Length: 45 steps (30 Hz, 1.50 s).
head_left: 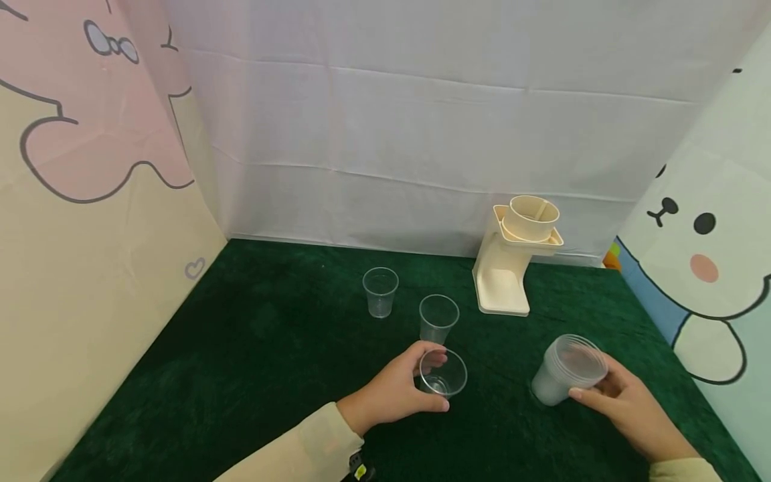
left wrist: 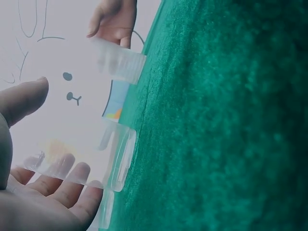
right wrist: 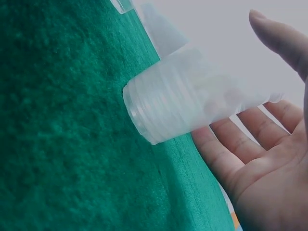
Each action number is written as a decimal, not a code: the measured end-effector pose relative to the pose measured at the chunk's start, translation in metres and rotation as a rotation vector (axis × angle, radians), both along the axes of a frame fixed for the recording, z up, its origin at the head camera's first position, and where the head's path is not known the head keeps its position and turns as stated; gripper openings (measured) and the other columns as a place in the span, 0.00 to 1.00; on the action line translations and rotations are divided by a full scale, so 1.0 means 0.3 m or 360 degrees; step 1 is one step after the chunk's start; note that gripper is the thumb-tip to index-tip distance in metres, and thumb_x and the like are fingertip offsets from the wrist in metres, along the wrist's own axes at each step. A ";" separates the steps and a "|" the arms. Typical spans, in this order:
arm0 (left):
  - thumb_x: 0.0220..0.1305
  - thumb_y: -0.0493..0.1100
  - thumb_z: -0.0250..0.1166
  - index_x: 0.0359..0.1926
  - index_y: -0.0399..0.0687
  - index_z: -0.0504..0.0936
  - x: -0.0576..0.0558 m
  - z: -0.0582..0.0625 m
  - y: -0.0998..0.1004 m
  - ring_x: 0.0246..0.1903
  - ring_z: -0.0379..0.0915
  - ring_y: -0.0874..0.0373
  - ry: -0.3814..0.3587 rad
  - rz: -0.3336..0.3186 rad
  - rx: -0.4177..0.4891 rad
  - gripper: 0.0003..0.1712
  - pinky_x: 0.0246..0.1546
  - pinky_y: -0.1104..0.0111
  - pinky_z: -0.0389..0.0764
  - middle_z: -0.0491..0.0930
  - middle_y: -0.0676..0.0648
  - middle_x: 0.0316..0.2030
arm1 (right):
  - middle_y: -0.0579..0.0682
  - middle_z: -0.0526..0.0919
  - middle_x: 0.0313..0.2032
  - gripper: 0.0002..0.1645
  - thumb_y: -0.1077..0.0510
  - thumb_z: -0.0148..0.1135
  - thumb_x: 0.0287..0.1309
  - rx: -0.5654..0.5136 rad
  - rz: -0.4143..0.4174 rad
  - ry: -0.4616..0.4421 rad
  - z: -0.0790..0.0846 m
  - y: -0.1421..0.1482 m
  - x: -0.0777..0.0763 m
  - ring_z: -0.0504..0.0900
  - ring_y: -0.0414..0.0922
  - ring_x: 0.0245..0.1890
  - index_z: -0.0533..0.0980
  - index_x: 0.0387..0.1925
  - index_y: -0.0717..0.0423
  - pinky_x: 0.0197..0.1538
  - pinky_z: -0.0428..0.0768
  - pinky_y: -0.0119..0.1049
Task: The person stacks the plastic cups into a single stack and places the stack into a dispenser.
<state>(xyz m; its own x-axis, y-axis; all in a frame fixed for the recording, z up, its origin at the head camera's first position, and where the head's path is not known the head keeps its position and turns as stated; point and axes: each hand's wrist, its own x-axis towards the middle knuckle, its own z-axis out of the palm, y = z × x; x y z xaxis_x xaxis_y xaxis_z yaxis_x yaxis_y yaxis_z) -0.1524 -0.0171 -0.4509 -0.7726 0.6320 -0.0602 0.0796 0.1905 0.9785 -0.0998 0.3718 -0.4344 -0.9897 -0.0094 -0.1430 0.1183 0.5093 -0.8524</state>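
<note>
My left hand (head_left: 403,385) spreads around a clear plastic cup (head_left: 443,381) that stands upright on the green cloth. In the left wrist view its fingers lie along one side of the cup (left wrist: 113,154), while the thumb stands off from the wall. At the right, my right hand (head_left: 629,408) is beside a stack of nested clear cups (head_left: 560,375). Its fingers stretch along the stack (right wrist: 163,101) in the right wrist view, with the thumb held apart. Just behind the left hand's cup stands another clear cup (head_left: 438,321).
A third single cup (head_left: 381,294) stands farther back. Near the rear curtain is a cream stand (head_left: 504,288) with a round holder (head_left: 530,219) on top. Printed cloth walls border the green tabletop (head_left: 241,375) at left and right.
</note>
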 end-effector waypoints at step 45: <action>0.61 0.46 0.77 0.71 0.60 0.67 -0.010 0.141 0.060 0.64 0.70 0.66 0.0126 -0.0077 0.0047 0.41 0.70 0.64 0.65 0.76 0.61 0.62 | 0.64 0.66 0.69 0.47 0.50 0.66 0.71 0.0015 0.0028 0.0021 -0.006 0.009 -0.005 0.77 0.27 0.50 0.53 0.78 0.62 0.47 0.83 0.34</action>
<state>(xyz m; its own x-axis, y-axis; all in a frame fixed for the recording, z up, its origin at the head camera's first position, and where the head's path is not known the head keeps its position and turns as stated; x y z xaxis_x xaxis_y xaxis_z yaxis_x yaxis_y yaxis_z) -0.1553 0.0008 -0.4086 -0.7426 0.6694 0.0190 0.1655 0.1560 0.9738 -0.1014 0.3744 -0.4360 -0.9912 -0.0254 -0.1301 0.0982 0.5194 -0.8489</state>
